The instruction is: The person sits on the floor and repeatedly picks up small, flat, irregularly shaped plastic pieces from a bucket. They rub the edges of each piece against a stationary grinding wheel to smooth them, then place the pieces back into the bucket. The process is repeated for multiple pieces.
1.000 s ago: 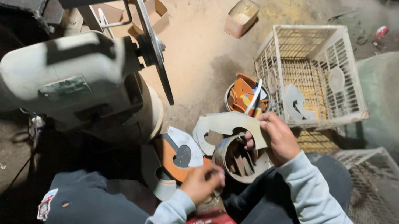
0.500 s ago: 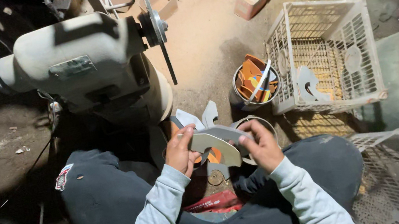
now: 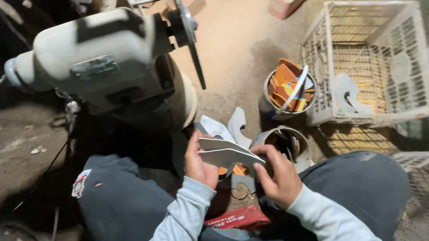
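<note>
Fingers of the left hand and right hand were closed on a flat pale metal blank held between them, short of the grinder disc above; more blanks were left just beyond the fingertips.

Your only view comes from the camera on your head, looking steeply down and a little forward. It sits close above your lap and hands, with the dirt floor stretching ahead toward the grinding machine at upper left.
</note>
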